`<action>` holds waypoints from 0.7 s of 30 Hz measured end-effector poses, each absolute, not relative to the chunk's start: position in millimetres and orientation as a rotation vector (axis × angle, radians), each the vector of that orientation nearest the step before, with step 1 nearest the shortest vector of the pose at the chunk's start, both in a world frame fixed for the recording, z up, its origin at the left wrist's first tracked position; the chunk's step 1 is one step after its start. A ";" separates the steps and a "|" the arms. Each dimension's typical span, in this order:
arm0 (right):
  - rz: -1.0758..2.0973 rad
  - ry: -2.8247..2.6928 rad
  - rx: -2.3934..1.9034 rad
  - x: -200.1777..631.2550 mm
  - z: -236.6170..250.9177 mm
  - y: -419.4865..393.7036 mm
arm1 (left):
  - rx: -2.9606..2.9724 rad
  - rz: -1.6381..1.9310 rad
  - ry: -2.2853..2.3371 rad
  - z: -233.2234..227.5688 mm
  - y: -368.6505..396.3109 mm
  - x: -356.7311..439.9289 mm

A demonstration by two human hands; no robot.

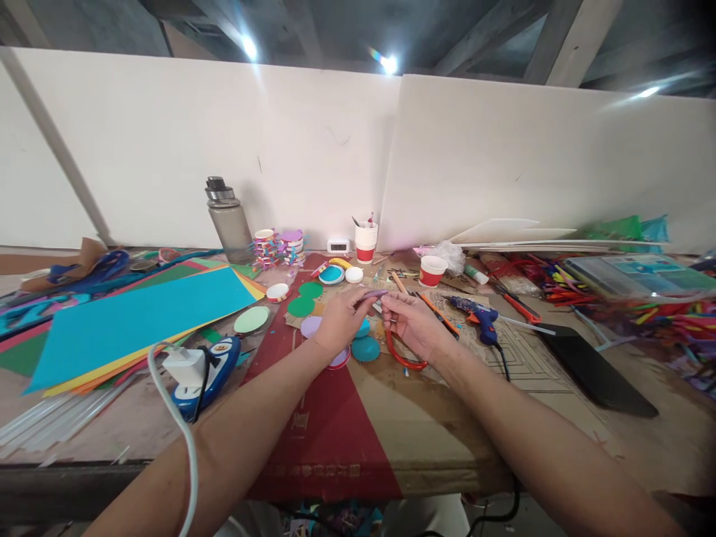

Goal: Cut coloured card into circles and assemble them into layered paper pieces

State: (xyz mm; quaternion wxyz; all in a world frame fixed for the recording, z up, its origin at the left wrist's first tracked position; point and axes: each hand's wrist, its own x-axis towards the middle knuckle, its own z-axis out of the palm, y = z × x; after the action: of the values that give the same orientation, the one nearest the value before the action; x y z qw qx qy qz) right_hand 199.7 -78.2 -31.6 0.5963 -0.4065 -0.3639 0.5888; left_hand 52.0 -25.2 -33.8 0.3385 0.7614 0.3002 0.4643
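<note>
My left hand point(342, 321) and my right hand point(412, 321) meet above the cardboard, fingertips pinched on a thin purple strip point(374, 294) stretched between them. It looks like paper or foam; the ends are hidden in the fingers. Beside and partly beneath my left hand lie a lilac disc point(312, 327) and a green disc point(300, 306). A blue disc point(365, 349) rests between the wrists. Red-orange looped handles point(403, 363) show under my right hand, their tool mostly covered.
Coloured sheets point(145, 321) and a power strip point(224, 369) with a white cable are at left. A glue gun point(475, 315), black phone-like slab point(598, 369) and clear organizer box point(643, 274) lie right. Behind stand a bottle point(228, 224), paper cups point(366, 245) and a small clock point(338, 246).
</note>
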 end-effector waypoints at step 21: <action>0.024 -1.640 -1.967 307.1 -21.3 -113.2 | 1.715 1.322 0.885 -35.5 1.7 45.0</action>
State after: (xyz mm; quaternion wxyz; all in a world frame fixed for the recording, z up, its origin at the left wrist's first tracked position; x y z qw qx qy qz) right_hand 307.1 -113.2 -21.3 0.2860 -0.7360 -0.6136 0.0088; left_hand 45.0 1.7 -35.5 0.3904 0.6750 0.3482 0.5203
